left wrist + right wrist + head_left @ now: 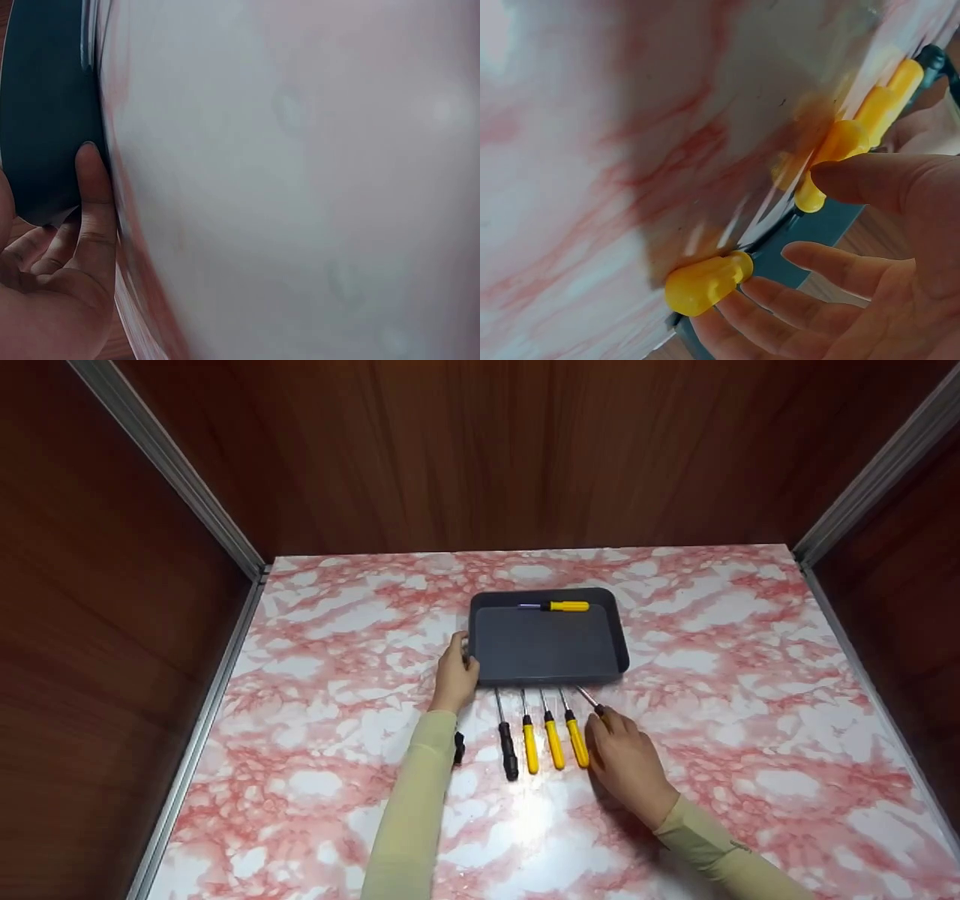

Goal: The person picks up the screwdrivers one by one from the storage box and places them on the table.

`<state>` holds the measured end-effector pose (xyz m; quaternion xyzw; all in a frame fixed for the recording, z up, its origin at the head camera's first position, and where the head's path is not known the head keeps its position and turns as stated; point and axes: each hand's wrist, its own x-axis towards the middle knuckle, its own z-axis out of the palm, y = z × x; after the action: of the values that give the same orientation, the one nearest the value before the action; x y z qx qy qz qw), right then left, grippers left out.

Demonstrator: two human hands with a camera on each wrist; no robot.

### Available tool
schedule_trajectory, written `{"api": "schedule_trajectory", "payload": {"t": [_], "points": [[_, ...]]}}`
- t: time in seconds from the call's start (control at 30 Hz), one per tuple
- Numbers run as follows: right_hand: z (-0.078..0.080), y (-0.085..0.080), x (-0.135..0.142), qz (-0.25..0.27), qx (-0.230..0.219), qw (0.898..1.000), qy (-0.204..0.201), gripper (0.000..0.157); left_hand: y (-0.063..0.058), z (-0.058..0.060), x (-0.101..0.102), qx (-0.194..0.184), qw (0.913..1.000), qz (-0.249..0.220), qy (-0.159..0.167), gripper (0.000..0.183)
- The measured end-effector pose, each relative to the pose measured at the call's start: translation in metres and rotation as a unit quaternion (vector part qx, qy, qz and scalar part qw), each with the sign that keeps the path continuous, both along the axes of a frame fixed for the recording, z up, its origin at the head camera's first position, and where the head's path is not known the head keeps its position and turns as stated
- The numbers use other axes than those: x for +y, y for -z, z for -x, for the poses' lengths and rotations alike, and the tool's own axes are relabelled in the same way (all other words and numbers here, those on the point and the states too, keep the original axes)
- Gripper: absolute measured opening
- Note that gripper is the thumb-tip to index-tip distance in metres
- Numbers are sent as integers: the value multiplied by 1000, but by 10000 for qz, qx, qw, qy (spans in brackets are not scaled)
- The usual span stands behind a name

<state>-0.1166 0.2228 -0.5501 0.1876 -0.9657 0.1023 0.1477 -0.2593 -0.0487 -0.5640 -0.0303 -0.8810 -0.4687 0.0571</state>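
A dark grey tray (pixel 546 645) lies on the table, with one yellow-handled screwdriver (pixel 568 606) inside near its far wall. My left hand (pixel 455 679) grips the tray's left side near the front corner. In front of the tray lies a row of screwdrivers: a black-handled screwdriver (pixel 508 751) at the left and several yellow-handled ones, such as this screwdriver (pixel 553 742). My right hand (pixel 626 757) is at the rightmost screwdriver (pixel 705 285), partly covering its handle in the head view. In the right wrist view its fingers are extended beside that handle, thumb apart from it.
The table (pixel 337 720) has a red and white marbled top. Dark wood panels (pixel 480 457) stand behind it and on both sides, with metal rails (pixel 187 487) at the corners.
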Motion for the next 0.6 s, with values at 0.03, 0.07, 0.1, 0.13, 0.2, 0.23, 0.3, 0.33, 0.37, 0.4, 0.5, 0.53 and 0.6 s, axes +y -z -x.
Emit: {"api": "schedule_trajectory", "payload": {"t": [0.03, 0.07, 0.1, 0.13, 0.2, 0.23, 0.3, 0.33, 0.37, 0.4, 0.5, 0.53, 0.6], "points": [[0, 0, -1, -13, -8, 10000, -3, 43, 0, 0, 0, 17, 10000, 1, -6, 46], [0, 0, -1, -11, -24, 10000, -9, 42, 0, 0, 0, 32, 10000, 6, -5, 46], [0, 1, -1, 5, -33, 10000, -24, 42, 0, 0, 0, 43, 10000, -1, -12, 46], [0, 1, -2, 22, -30, 10000, -31, 42, 0, 1, 0, 52, 10000, -7, -14, 46], [0, 1, -2, 50, -32, 10000, -32, 42, 0, 1, 0, 58, 10000, -10, -15, 47], [0, 1, -2, 66, -25, 10000, -41, 42, 0, 1, 0, 52, 10000, -17, -16, 47], [0, 1, -2, 93, -19, 9999, -62, 42, 1, 1, 0, 62, 10000, -7, -23, 48], [-1, 0, -3, 88, -5, 9999, -72, 41, 1, 1, 0, 78, 10000, 4, -28, 48], [-1, 0, -3, 89, 5, 9999, -93, 41, 1, 1, 0, 94, 9999, 21, -32, 47], [-1, 0, -3, 95, 18, 9999, -118, 40, 1, 1, 0, 119, 9999, 38, -30, 47], [-1, -1, -3, 81, 31, 9998, -154, 39, 2, 2, 0, 156, 9998, 76, -49, 47], [-2, -1, -3, 59, 31, 9999, -156, 38, 2, 2, 0, 153, 9998, 83, -50, 46], [-2, -1, -4, 24, 20, 9999, -140, 38, 1, 2, 0, 135, 9999, 65, -48, 46]]}}
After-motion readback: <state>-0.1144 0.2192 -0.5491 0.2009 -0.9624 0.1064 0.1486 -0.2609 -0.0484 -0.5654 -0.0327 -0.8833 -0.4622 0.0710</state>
